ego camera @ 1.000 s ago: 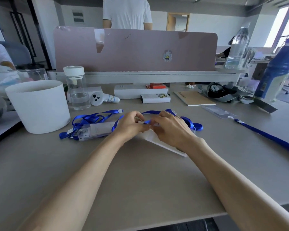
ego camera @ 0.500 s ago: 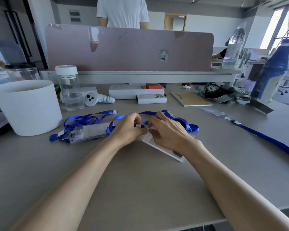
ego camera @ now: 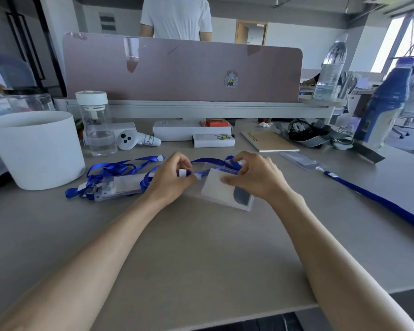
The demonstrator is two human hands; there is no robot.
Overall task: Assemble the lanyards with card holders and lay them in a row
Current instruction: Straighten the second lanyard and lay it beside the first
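Seen from the head camera, a clear plastic card holder [ego camera: 227, 191] with a white card and a dark patch inside lies slanted on the grey table [ego camera: 201, 247], near the middle, between the two hands. A blue ribbon lanyard [ego camera: 208, 161] loops along the holder's far edge and ends in a small white tab [ego camera: 182, 173]. The left hand [ego camera: 170, 180] has its fingers curled together, pinching that tab just left of the holder's top corner. The right hand [ego camera: 256, 175] grips the holder, with the thumb pressed on its face and the forefinger hooked over the far edge where the ribbon crosses. The fingers hide the spot where tab and holder meet, so I cannot tell whether they are joined. To the left a second blue lanyard with its clear holder [ego camera: 115, 186] lies bunched beside a white round tub [ego camera: 34, 149]. To the right a third blue strap [ego camera: 378, 199] runs off the frame's edge, with a clear sleeve [ego camera: 299, 159] at its far end.
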